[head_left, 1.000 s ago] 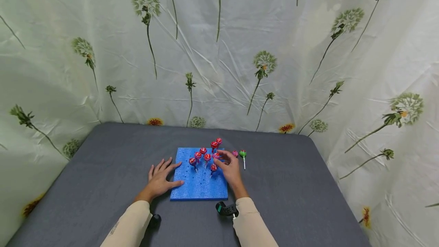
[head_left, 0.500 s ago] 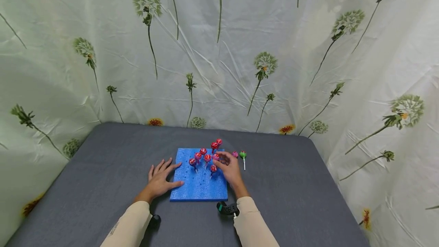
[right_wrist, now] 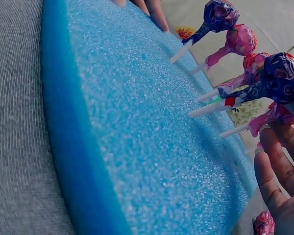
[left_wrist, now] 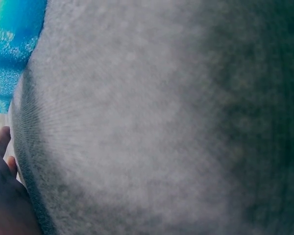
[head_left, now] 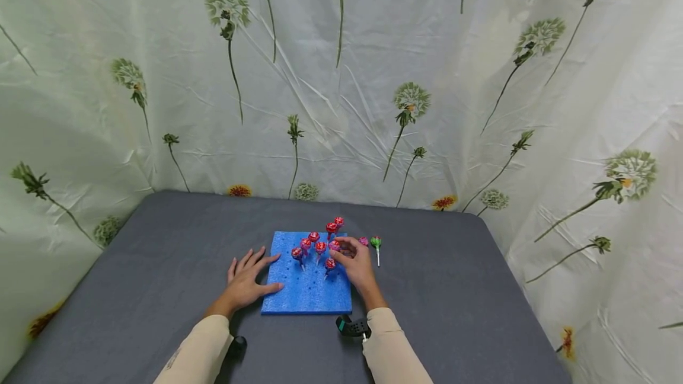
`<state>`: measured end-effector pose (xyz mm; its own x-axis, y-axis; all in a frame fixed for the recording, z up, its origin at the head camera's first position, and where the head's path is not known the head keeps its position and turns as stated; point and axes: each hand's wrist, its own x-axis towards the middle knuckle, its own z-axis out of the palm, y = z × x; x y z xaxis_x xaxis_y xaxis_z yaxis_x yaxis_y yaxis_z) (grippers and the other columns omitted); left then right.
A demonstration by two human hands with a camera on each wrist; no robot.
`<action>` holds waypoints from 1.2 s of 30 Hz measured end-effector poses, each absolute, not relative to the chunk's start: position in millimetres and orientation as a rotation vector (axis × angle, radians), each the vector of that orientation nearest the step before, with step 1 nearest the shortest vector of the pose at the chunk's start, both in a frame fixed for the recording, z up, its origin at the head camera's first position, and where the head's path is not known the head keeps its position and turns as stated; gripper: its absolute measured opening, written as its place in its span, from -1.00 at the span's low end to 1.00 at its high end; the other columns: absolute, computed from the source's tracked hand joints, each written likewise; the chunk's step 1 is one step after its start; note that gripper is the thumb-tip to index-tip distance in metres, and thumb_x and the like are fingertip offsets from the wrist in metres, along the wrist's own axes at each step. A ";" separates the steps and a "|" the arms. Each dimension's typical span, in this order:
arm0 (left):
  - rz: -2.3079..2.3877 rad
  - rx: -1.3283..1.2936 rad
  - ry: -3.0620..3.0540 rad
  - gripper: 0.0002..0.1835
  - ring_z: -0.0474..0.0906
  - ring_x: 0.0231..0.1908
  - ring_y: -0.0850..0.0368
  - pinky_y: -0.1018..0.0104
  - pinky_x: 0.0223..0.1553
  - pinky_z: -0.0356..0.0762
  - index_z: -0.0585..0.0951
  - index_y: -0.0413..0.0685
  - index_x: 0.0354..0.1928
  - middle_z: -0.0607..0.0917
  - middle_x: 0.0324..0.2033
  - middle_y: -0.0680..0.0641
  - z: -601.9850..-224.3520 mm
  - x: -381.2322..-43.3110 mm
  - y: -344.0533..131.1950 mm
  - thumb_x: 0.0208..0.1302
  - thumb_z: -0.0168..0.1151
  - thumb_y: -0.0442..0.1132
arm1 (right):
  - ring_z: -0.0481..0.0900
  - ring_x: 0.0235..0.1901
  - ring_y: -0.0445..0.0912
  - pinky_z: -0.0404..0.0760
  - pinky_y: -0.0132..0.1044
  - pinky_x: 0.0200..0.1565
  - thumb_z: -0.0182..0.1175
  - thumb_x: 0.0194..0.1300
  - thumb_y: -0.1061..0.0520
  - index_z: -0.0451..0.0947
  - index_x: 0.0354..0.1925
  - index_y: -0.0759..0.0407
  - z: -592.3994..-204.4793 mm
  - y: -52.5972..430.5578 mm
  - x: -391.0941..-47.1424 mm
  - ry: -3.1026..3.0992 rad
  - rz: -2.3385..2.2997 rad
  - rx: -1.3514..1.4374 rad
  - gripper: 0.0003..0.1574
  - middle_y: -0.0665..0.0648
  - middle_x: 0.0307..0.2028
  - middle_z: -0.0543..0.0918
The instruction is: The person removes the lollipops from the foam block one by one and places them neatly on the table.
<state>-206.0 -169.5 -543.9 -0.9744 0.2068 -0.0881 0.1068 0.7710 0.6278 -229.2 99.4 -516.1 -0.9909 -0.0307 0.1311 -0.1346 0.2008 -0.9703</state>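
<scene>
A blue foam board with small holes lies on the table, and several wrapped lollipops stand in it, among them a dark blue one and a red one. At the board's right side my right hand pinches a pink lollipop by its wrapped head. In the right wrist view that pink lollipop's stick meets the board; the fingers partly cover its head. My left hand is spread at the left edge, with thumb and forefinger resting on the board.
Just right of the board, a green lollipop and another pink lollipop, partly behind the right hand, lie on the grey tabletop. A black wrist strap hangs by the right sleeve. A flowered curtain stands behind.
</scene>
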 end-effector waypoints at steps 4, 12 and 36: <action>0.978 0.246 2.807 -0.11 -0.25 0.42 -0.37 -0.34 0.29 -0.57 0.35 0.04 0.39 0.09 0.44 -0.34 -544.2 -206.0 -169.3 0.04 0.35 0.25 | 0.57 -0.15 0.00 0.58 -0.34 -0.10 0.30 0.25 0.23 0.56 0.02 0.35 -518.1 99.9 -231.0 -2.377 1.877 0.174 -0.62 0.26 -0.09 0.65; 0.966 0.236 2.812 -0.11 -0.24 0.42 -0.36 -0.34 0.29 -0.57 0.34 0.05 0.39 0.09 0.44 -0.34 -546.8 -205.2 -170.4 0.04 0.35 0.25 | 0.58 -0.16 -0.02 0.57 -0.32 -0.10 0.32 0.24 0.21 0.55 0.00 0.37 -511.2 101.3 -231.6 -2.348 1.861 0.201 -0.61 0.27 -0.10 0.65; 0.968 0.242 2.800 -0.10 -0.24 0.43 -0.36 -0.33 0.29 -0.58 0.34 0.04 0.39 0.08 0.44 -0.34 -546.2 -207.6 -169.8 0.04 0.35 0.27 | 0.58 -0.29 -0.19 0.56 -0.46 -0.26 0.33 0.22 0.22 0.61 -0.07 0.38 -514.9 143.3 -237.6 -2.245 1.824 0.097 -0.67 0.29 -0.19 0.69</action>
<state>-207.6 -169.8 -546.2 -0.9726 0.2072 -0.1059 0.0976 0.7762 0.6229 -237.6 143.3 -514.9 -0.9674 0.1029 0.2312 -0.2052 0.2156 -0.9547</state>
